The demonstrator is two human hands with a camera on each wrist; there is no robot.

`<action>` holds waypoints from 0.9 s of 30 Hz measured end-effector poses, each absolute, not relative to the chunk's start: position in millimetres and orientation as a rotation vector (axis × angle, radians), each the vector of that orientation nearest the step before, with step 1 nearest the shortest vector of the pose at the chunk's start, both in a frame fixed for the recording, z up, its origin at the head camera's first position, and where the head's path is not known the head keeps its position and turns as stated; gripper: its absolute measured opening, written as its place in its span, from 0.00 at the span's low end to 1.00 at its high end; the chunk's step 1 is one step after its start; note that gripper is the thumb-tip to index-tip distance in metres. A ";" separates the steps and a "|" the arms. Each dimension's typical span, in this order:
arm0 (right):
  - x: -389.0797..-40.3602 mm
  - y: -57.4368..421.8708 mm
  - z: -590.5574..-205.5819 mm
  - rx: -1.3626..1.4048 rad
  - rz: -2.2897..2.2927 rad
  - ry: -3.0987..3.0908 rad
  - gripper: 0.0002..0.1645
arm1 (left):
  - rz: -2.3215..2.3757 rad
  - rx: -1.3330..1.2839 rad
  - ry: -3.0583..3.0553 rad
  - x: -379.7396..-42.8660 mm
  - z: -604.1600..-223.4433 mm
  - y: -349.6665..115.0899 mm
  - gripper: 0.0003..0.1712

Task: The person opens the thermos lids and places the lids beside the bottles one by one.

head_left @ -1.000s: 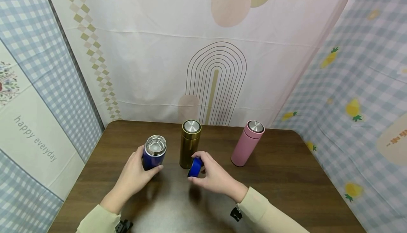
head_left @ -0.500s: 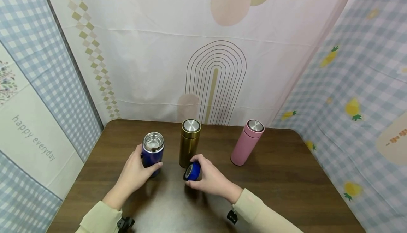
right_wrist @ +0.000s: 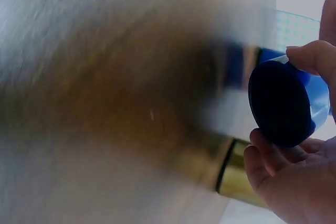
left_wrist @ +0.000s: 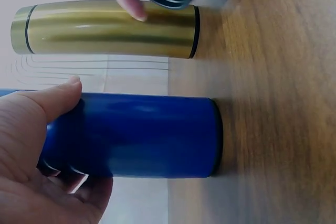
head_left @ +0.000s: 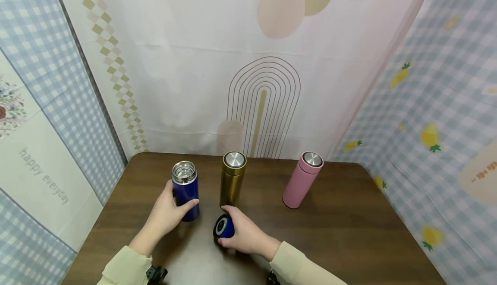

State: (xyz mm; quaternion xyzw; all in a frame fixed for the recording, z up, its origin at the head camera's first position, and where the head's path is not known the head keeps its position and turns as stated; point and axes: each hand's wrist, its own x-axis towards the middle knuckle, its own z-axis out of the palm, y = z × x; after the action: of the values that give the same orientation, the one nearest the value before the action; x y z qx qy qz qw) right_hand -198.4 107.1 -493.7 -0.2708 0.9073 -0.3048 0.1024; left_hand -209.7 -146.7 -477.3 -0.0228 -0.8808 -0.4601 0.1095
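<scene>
A blue thermos [head_left: 186,192] without its lid stands upright on the left of the table, its steel mouth facing up. My left hand [head_left: 165,211] grips it, thumb across the front and fingers round the far side; in the left wrist view its black base edge is by the wood. My right hand [head_left: 246,231] holds the blue thermos lid [head_left: 229,229] between thumb and fingers, tipped on its side with the ringed inner face turned left. In the right wrist view the lid [right_wrist: 281,103] shows a dark oval face. Behind it stands a gold thermos [head_left: 231,188], capped.
A capped pink thermos [head_left: 299,185] stands on the right of the brown wooden table [head_left: 341,229]. A printed white cloth [head_left: 186,82] hangs behind the table, with checked cloths at both sides.
My right hand has brought the lid left and nearer the front, turning its inner face into view. The blue thermos, still in my left hand, has shifted slightly left and stands straighter.
</scene>
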 end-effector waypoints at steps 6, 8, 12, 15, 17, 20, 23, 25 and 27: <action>-197.9 95.1 -503.6 -0.885 -0.871 2.656 0.40 | -1.319 -0.051 -2.602 -216.4 -478.6 -147.1 0.46; -199.2 90.9 -504.6 -0.901 -0.879 2.651 0.38 | -1.298 -0.054 -2.609 -219.3 -477.7 -148.5 0.45; -201.0 83.2 -507.4 -0.900 -0.886 2.645 0.38 | -1.258 -0.063 -2.641 -223.8 -476.8 -151.4 0.45; -202.0 77.9 -510.0 -0.892 -0.880 2.648 0.38 | -1.236 -0.071 -2.656 -226.8 -475.9 -152.7 0.45; -202.6 74.2 -510.9 -0.893 -0.877 2.653 0.38 | -1.221 -0.083 -2.658 -229.4 -474.9 -153.5 0.45; -204.0 69.3 -511.1 -0.915 -0.863 2.668 0.37 | -1.193 -0.088 -2.663 -234.2 -473.8 -155.2 0.46; -206.0 65.2 -510.5 -0.931 -0.849 2.682 0.36 | -1.178 -0.091 -2.674 -238.8 -473.4 -157.4 0.47; -207.2 63.1 -510.7 -0.938 -0.826 2.697 0.36 | -1.184 -0.086 -2.683 -241.3 -473.2 -158.6 0.47; -208.3 60.9 -511.5 -0.944 -0.798 2.716 0.37 | -1.198 -0.088 -2.685 -242.9 -472.9 -159.5 0.48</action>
State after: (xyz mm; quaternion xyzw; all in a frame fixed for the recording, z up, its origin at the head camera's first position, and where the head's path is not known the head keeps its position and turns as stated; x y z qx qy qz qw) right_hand -208.3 60.9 -511.5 -0.3154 0.9073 -0.2667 0.0788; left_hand -242.9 -159.5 -472.9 -0.0299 -0.9083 -0.4052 0.0999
